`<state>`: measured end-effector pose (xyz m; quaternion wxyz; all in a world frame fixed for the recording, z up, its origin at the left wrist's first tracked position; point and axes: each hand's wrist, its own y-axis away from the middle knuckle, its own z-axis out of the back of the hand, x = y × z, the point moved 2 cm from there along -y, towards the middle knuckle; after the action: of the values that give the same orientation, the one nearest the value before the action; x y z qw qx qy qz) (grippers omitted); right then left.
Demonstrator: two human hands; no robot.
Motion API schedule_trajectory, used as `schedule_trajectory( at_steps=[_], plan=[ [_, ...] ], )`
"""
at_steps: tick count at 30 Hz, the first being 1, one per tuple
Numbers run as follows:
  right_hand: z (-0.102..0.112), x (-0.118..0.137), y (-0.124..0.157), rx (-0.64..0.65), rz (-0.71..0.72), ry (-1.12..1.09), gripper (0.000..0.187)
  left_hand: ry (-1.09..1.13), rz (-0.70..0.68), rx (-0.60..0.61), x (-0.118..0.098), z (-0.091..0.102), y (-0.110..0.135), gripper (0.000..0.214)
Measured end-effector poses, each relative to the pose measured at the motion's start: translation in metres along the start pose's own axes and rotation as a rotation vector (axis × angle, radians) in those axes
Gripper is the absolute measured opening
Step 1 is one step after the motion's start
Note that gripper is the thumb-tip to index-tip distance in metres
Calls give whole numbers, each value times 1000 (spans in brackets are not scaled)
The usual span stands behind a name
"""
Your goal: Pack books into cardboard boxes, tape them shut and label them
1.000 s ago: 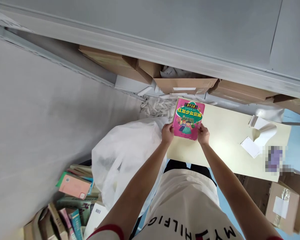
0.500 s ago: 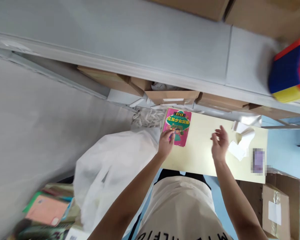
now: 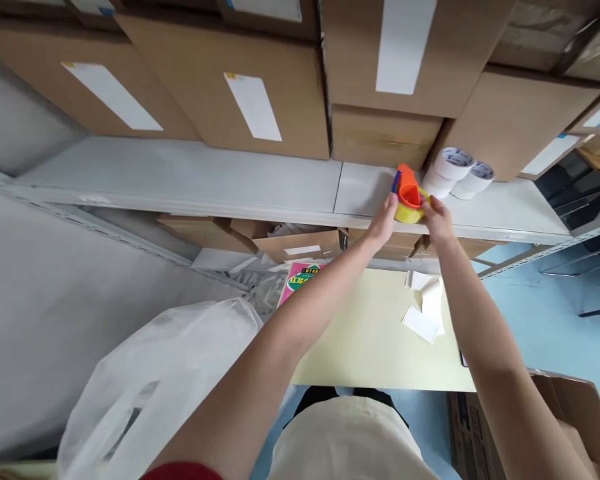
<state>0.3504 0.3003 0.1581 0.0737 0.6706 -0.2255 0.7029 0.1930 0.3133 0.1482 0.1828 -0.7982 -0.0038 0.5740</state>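
Note:
Both my hands reach up to a grey metal shelf (image 3: 230, 175). An orange tape dispenser with a yellow tape roll (image 3: 408, 194) sits at the shelf's front edge. My left hand (image 3: 384, 220) touches its left side and my right hand (image 3: 434, 215) closes on its right side. A pink book (image 3: 300, 278) lies on the pale yellow table (image 3: 375, 340) below, partly hidden by my left forearm.
Two white tape rolls (image 3: 455, 171) stand right of the dispenser. Brown cartons (image 3: 240, 87) fill the shelf behind. White paper scraps (image 3: 423, 313) lie on the table. A white plastic bag (image 3: 155, 380) hangs at lower left; an open carton (image 3: 505, 427) stands at lower right.
My hands left the pink book on the table and rose to the shelf, now at the orange tape dispenser. The view tilted upward.

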Motion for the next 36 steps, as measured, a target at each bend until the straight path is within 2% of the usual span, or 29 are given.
schedule_trajectory(
  at_steps=[2,4,8,10,13,17,21,24,30,36],
  plan=[
    [2,-4,7,-23,-58,-35,61,-19,104,-12,0,-8,4,67],
    [11,-3,28,-24,-70,-76,67,-37,156,-47,-6,-12,26,71],
    [40,4,98,10,-12,-146,71,-51,58,-71,-22,-21,99,77],
    [54,2,139,17,-29,-160,69,-59,47,-76,-22,-25,140,80],
    [70,-18,195,0,-119,-153,66,-63,116,-129,-7,-24,196,82],
    [83,-75,243,-15,-285,-99,61,-63,318,-241,37,-13,244,78],
    [90,-138,262,-39,-429,-30,55,-23,530,-326,84,-1,261,67],
    [92,-171,271,-50,-503,8,51,20,660,-386,110,5,266,58],
    [100,-213,285,-96,-584,57,48,39,804,-426,151,5,272,56],
    [106,-243,280,-108,-607,79,50,53,880,-446,185,3,269,52]
  ],
)
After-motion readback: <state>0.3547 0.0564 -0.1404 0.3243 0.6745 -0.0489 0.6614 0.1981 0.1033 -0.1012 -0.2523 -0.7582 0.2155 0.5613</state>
